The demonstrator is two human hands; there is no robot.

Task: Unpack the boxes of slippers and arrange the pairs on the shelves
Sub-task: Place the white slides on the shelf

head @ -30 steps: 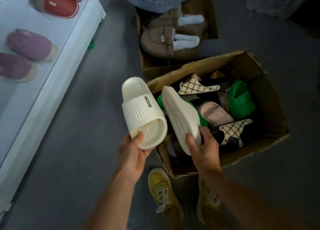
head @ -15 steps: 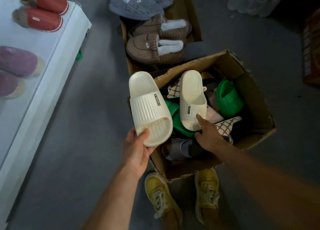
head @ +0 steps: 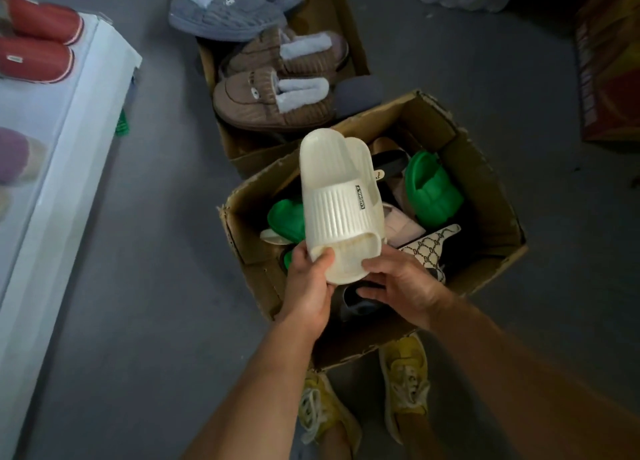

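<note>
Cream foam slides (head: pixel 341 203), stacked as a pair, stood over the near box (head: pixel 491 196), long axis pointing away from the person, toe ends pinched by the left hand (head: pixel 308 279) and cradled by the right hand (head: pixel 398 283), the shelf (head: pixel 79 141) lying to the left.

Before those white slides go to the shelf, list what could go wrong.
1. The two white slides are stacked, and both hands, left hand and right hand, grip only the near end, so the lower one could slip back into the box.
2. The shelf already holds red slippers near its edge, so a hasty placement might knock them.
3. The box sits right by the yellow shoes, a possible trip when stepping away.
</note>
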